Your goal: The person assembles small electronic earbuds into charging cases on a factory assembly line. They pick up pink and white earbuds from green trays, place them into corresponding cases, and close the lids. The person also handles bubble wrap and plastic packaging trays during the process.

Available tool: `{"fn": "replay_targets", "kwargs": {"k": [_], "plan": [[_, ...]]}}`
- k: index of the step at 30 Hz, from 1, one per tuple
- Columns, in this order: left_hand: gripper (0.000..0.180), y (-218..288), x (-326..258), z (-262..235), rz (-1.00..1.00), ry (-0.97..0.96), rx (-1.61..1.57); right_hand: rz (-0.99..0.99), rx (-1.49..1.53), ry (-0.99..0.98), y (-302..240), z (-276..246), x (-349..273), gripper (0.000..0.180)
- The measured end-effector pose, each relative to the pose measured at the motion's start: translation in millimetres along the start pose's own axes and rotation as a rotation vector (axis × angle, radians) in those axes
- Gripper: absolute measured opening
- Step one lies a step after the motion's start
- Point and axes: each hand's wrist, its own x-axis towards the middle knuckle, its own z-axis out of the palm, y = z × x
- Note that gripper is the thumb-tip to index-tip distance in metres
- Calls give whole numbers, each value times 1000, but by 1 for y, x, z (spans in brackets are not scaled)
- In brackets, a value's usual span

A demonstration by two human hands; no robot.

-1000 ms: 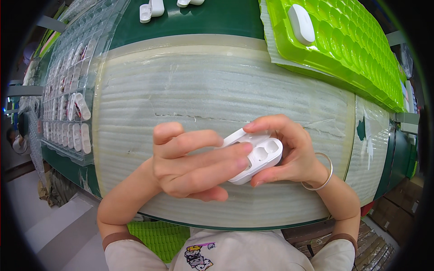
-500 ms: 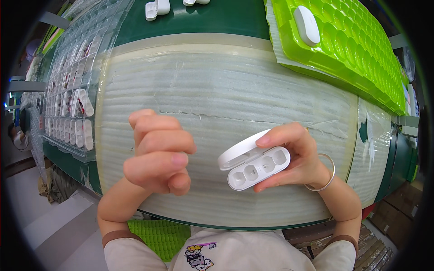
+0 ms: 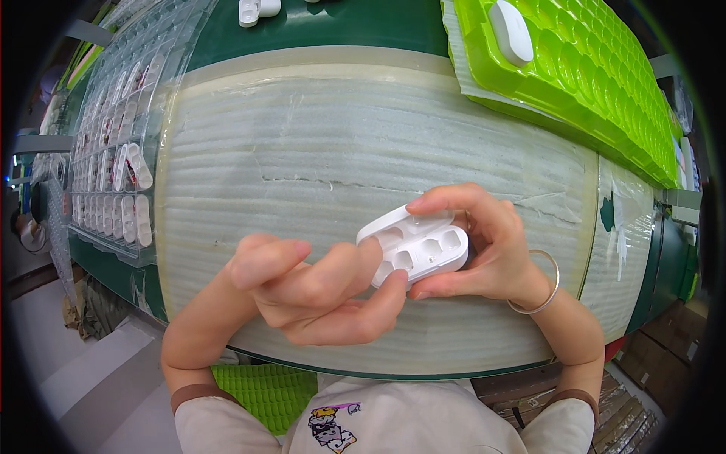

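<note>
2 hands: 1 left hand [image 3: 318, 291], 1 right hand [image 3: 495, 250]. 1 held case [image 3: 417, 257]: 1 lid [image 3: 392, 219], 4 wells [image 3: 431, 248]. 1 bangle [image 3: 558, 278]. 1 closed white case [image 3: 510, 32]. At least 2 green trays [image 3: 582, 83]. 2 white pieces [image 3: 249, 11] along top edge, 1 mostly cut off. White shells [image 3: 144, 219], left: too small for sure count.

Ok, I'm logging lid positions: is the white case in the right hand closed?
No: the white case in the right hand has its lid tilted up, with its wells showing.
</note>
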Motion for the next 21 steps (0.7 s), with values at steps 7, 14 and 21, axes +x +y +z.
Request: {"fn": "replay_targets", "kwargs": {"k": [7, 14, 21], "plan": [[15, -12, 9, 19, -157, 387, -263, -138, -68, -40, 4, -1, -2, 68], [9, -8, 6, 25, -68, 421, -413, -152, -96, -40, 1, -1, 0, 65], [31, -14, 16, 14, -25, 110, -284, 59, 64, 2, -8, -3, 1, 68]]}}
